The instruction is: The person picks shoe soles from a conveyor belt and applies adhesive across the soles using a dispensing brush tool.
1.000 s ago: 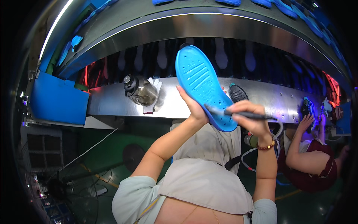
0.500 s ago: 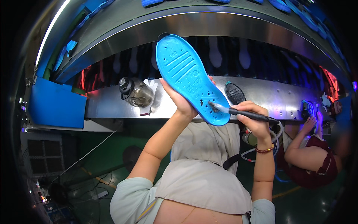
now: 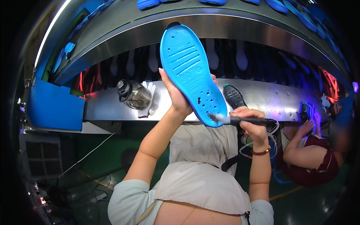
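Note:
A bright blue shoe sole hangs tilted over the metal ledge, its face with grooves and small holes toward me. My left hand is closed around its left side and back, with fingertips showing at the right edge. In my right hand is a brush with a black handle, gripped between thumb and fingers. Its blurred bristles lie at the sole's lower end, below the holes; whether they touch is hard to tell. A black sole with a teal tip rests on the ledge behind my right hand.
On the ledge at left stand a clear bottle with a dark lid and a white glove. Blue soles lie on the raised belt beyond. At right a co-worker's hand is at the ledge. Cables hang below.
The blue sole has turned a little more upright, its top end rising. The brush tip has moved from among the holes down toward the sole's lower edge. Both hands keep their hold.

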### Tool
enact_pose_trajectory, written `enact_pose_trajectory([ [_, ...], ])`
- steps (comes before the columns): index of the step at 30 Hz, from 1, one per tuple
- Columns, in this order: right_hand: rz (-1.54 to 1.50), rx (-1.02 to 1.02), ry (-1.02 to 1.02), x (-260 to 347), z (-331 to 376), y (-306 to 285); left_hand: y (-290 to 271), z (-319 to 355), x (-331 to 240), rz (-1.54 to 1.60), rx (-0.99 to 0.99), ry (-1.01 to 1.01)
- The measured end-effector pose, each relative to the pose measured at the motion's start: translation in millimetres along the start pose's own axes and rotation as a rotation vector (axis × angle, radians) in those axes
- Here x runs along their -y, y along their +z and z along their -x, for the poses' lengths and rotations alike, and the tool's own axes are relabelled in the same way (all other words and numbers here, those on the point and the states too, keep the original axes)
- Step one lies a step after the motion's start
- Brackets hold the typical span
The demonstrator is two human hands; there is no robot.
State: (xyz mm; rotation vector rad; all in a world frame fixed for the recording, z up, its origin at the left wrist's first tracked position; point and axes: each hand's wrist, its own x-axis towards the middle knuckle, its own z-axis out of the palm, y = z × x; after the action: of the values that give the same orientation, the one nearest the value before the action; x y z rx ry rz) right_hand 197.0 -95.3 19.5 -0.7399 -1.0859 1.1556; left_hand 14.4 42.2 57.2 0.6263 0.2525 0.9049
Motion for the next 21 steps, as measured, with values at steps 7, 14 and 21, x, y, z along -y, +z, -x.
enact_pose_trajectory([
  [7,-0.25,-0.21,0.135,-7.4,0.7,37.8,-0.9,35.2,41.9,0.166,0.239,-0.051],
  [14,0.377,0.152,0.189,38.8,-7.2,21.0,-12.8,22.3,9.5,-0.177,0.162,-0.457],
  [21,0.559,0.497,-0.017,61.3,-14.2,15.6,-1.9,11.3,-14.2,-0.309,0.087,-0.943],
])
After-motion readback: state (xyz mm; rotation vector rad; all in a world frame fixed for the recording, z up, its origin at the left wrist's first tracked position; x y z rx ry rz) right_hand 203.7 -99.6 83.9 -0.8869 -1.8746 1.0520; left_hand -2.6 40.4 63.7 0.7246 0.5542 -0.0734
